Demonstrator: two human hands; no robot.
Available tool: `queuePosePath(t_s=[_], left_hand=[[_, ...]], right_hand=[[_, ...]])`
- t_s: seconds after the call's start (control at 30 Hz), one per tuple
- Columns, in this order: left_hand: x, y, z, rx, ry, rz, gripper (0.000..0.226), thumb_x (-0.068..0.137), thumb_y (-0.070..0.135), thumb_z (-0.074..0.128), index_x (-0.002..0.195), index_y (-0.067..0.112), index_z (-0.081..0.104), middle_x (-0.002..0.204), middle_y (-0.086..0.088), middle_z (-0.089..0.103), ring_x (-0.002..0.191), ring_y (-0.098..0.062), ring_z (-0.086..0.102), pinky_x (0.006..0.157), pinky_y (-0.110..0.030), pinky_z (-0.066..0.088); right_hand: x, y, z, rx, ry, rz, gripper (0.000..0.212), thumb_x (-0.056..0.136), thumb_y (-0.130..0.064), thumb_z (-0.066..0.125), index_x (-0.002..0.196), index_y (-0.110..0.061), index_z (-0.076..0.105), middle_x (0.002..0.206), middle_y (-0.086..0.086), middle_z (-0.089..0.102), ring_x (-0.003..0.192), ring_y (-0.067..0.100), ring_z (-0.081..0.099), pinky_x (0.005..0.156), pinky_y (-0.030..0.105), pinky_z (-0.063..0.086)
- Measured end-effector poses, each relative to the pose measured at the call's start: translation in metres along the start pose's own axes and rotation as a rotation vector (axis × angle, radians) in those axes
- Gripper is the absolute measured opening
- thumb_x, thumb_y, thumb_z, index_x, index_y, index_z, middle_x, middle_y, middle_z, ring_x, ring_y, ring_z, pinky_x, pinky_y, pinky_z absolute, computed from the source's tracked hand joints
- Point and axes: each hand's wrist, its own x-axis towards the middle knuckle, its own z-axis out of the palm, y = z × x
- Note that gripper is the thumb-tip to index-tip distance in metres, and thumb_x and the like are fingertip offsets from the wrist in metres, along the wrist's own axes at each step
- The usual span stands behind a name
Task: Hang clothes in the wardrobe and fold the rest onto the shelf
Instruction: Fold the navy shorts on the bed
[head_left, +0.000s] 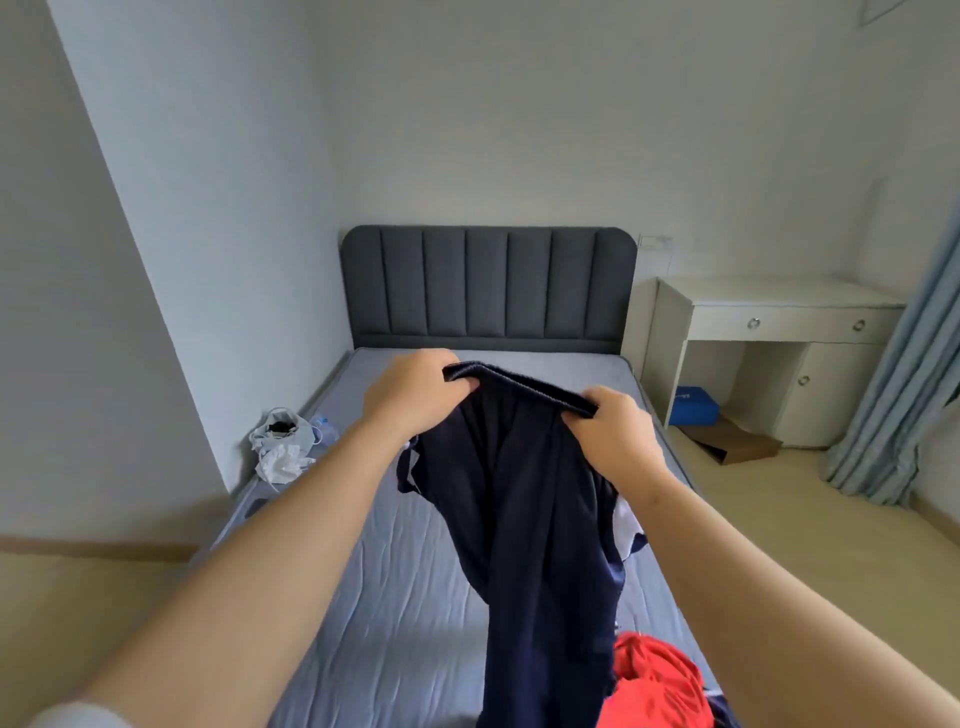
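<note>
A pair of dark navy trousers (524, 499) hangs above the bed, held up by its elastic waistband. My left hand (410, 397) grips the waistband's left end and my right hand (615, 434) grips its right end. The legs drop down towards the near end of the mattress. A crumpled red garment (657, 686) lies at the bed's near right corner. A bit of white and navy cloth (626, 530) shows behind the trousers on the right. No wardrobe or shelf is in view.
The bed (395, 571) has a grey-blue cover and a dark grey padded headboard (488, 288). A white plastic bag (283, 441) sits at its left edge by the wall. A white desk (774, 322), a blue box (693, 405) and a curtain (904, 374) stand to the right.
</note>
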Motion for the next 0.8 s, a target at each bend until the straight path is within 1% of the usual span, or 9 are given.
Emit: queuePosePath(t_s=[0.1, 0.17, 0.23, 0.33, 0.43, 0.53, 0.63, 0.73, 0.8], left_hand=[[0.03, 0.018, -0.04, 0.166, 0.125, 0.113, 0.033, 0.088, 0.049, 0.052, 0.072, 0.019, 0.052, 0.067, 0.004, 0.057, 0.067, -0.018, 0.054, 0.052, -0.024, 0.034], [0.046, 0.031, -0.067, 0.255, 0.21, 0.189, 0.035, 0.09, 0.049, 0.05, 0.072, 0.019, 0.05, 0.065, 0.005, 0.054, 0.066, -0.02, 0.053, 0.05, -0.023, 0.03], [0.061, 0.045, -0.095, 0.325, 0.312, 0.248, 0.033, 0.091, 0.048, 0.048, 0.08, 0.018, 0.053, 0.068, 0.004, 0.054, 0.067, -0.021, 0.051, 0.049, -0.024, 0.029], [0.078, 0.067, -0.136, 0.415, 0.427, 0.304, 0.032, 0.092, 0.048, 0.045, 0.094, 0.018, 0.057, 0.08, -0.001, 0.061, 0.071, -0.024, 0.053, 0.055, -0.027, 0.033], [0.087, 0.084, -0.173, 0.476, 0.522, 0.332, 0.033, 0.093, 0.049, 0.044, 0.098, 0.019, 0.058, 0.085, -0.003, 0.064, 0.072, -0.026, 0.055, 0.058, -0.027, 0.036], [0.088, 0.098, -0.204, 0.524, 0.591, 0.368, 0.032, 0.094, 0.048, 0.044, 0.094, 0.018, 0.056, 0.079, -0.002, 0.061, 0.066, -0.024, 0.05, 0.053, -0.026, 0.031], [0.083, 0.105, -0.229, 0.518, 0.659, 0.408, 0.032, 0.092, 0.049, 0.045, 0.081, 0.019, 0.051, 0.064, 0.005, 0.05, 0.061, -0.022, 0.047, 0.047, -0.024, 0.024], [0.074, 0.099, -0.237, 0.455, 0.631, 0.436, 0.03, 0.09, 0.05, 0.047, 0.075, 0.024, 0.048, 0.06, 0.011, 0.046, 0.062, -0.02, 0.049, 0.047, -0.023, 0.025], [0.065, 0.091, -0.231, 0.399, 0.493, 0.423, 0.027, 0.089, 0.051, 0.049, 0.073, 0.029, 0.049, 0.064, 0.012, 0.049, 0.067, -0.018, 0.05, 0.05, -0.025, 0.031]], right_hand=[[0.033, -0.036, -0.032, -0.081, 0.04, -0.102, 0.01, 0.092, -0.023, 0.051, 0.097, -0.023, 0.059, 0.08, -0.002, 0.056, 0.082, 0.024, 0.053, 0.075, 0.037, 0.048], [0.05, -0.061, -0.051, -0.144, 0.107, -0.159, 0.01, 0.093, -0.024, 0.049, 0.098, -0.024, 0.058, 0.074, -0.005, 0.052, 0.079, 0.025, 0.052, 0.075, 0.035, 0.044], [0.064, -0.086, -0.069, -0.203, 0.198, -0.217, 0.012, 0.093, -0.023, 0.047, 0.099, -0.023, 0.058, 0.072, -0.007, 0.05, 0.078, 0.025, 0.05, 0.075, 0.033, 0.04], [0.079, -0.124, -0.095, -0.278, 0.304, -0.301, 0.017, 0.094, -0.02, 0.043, 0.103, -0.022, 0.057, 0.086, -0.001, 0.056, 0.082, 0.026, 0.048, 0.076, 0.034, 0.036], [0.088, -0.156, -0.119, -0.327, 0.398, -0.38, 0.02, 0.093, -0.015, 0.04, 0.102, -0.02, 0.057, 0.091, 0.003, 0.063, 0.085, 0.03, 0.053, 0.074, 0.034, 0.033], [0.09, -0.184, -0.142, -0.353, 0.472, -0.447, 0.023, 0.091, -0.012, 0.038, 0.099, -0.02, 0.058, 0.087, 0.003, 0.062, 0.083, 0.029, 0.054, 0.073, 0.034, 0.032], [0.087, -0.198, -0.161, -0.411, 0.564, -0.544, 0.024, 0.093, -0.015, 0.038, 0.1, -0.023, 0.059, 0.088, 0.0, 0.061, 0.082, 0.026, 0.051, 0.074, 0.033, 0.027], [0.081, -0.197, -0.17, -0.572, 0.673, -0.678, 0.023, 0.096, -0.024, 0.039, 0.106, -0.03, 0.059, 0.094, -0.002, 0.062, 0.088, 0.025, 0.054, 0.074, 0.032, 0.025], [0.078, -0.189, -0.166, -0.596, 0.603, -0.696, 0.022, 0.097, -0.028, 0.04, 0.107, -0.033, 0.059, 0.097, -0.004, 0.063, 0.09, 0.024, 0.055, 0.074, 0.031, 0.027]])
